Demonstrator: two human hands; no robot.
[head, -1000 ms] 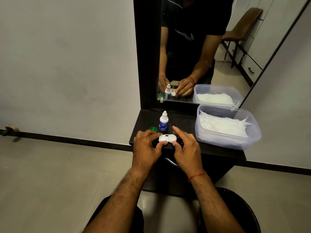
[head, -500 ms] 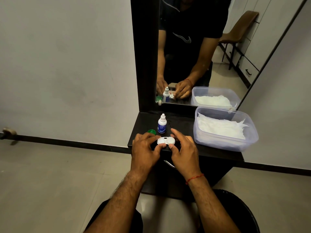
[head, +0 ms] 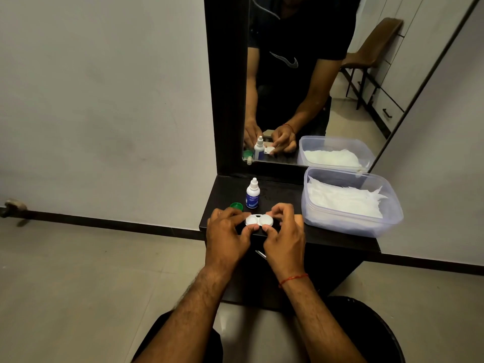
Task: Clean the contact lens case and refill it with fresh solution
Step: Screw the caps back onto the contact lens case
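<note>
A white two-well contact lens case (head: pixel 258 220) lies near the front edge of a dark shelf (head: pixel 282 195). My left hand (head: pixel 227 231) pinches its left end, thumb tip at the near rim. My right hand (head: pixel 284 233) holds the right end, fingers curled over the right well and thumb at the near side. A small white solution bottle (head: pixel 252 194) with a blue label stands upright just behind the case. A green cap (head: pixel 236 205) lies left of the bottle, partly hidden by my left fingers.
A clear plastic tub (head: pixel 351 226) holding white tissues fills the right side of the shelf. A mirror (head: pixel 301 82) in a dark frame rises behind the shelf. A metal handle (head: pixel 260 254) sticks out below the shelf edge. Tiled floor lies to the left.
My right fingers have curled up over the right well of the case; before they lay flatter beside it. The case stays on the shelf. The view has shifted slightly.
</note>
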